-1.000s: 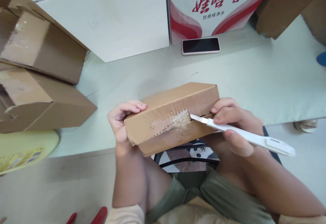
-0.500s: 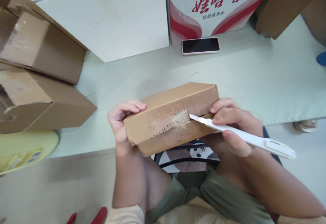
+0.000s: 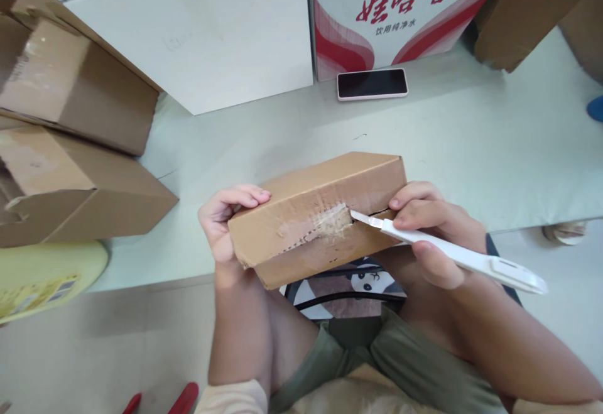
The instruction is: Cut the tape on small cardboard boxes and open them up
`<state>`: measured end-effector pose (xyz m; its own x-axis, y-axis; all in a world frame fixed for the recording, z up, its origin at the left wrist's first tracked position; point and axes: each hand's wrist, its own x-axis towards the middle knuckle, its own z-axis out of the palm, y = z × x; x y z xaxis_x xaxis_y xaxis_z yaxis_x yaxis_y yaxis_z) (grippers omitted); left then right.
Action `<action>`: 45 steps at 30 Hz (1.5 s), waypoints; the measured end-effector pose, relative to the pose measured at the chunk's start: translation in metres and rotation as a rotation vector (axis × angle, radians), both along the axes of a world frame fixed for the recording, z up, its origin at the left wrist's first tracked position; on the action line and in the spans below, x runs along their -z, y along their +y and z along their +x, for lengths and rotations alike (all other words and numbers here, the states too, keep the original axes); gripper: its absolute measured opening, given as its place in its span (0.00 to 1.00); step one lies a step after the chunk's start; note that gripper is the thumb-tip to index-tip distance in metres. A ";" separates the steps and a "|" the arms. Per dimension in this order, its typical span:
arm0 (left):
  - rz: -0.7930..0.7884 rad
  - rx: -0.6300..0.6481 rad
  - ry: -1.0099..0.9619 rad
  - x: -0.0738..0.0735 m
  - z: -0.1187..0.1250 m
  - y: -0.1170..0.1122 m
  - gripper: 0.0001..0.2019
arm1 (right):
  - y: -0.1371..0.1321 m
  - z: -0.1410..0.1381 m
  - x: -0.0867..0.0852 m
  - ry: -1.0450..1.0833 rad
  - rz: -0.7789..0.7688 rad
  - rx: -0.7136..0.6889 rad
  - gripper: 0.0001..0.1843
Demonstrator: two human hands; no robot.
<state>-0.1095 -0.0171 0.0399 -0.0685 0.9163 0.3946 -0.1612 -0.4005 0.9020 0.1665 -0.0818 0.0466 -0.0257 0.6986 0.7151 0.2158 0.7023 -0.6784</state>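
A small brown cardboard box (image 3: 292,213) is held tilted above the table's near edge, its seam side facing me. My left hand (image 3: 230,216) grips the box's left end, fingers over the top edge. In my right hand (image 3: 433,225) is a white utility knife (image 3: 456,256), held between thumb and fingers, its blade out. The blade tip touches the seam at the right end of a rough, torn tape patch (image 3: 332,219). Right of the tip the seam shows a dark open slit. Fingertips of my right hand also rest against the box's right end.
A phone (image 3: 372,84) lies on the table (image 3: 452,131) before a red-and-white carton (image 3: 343,43). A large white box (image 3: 226,37) stands beside it. Brown cartons (image 3: 98,181) stack at left above a yellow container (image 3: 56,269). Another brown carton (image 3: 513,18) stands back right.
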 end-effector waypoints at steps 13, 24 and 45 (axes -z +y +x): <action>0.010 -0.021 0.043 0.001 -0.001 0.000 0.16 | -0.001 0.000 -0.001 -0.018 -0.024 0.067 0.08; -0.005 -0.022 0.040 0.000 0.000 -0.001 0.16 | -0.001 -0.002 0.003 -0.002 0.000 0.033 0.10; -0.010 -0.027 0.051 -0.003 0.002 0.000 0.19 | -0.004 -0.001 0.000 -0.016 -0.064 0.068 0.07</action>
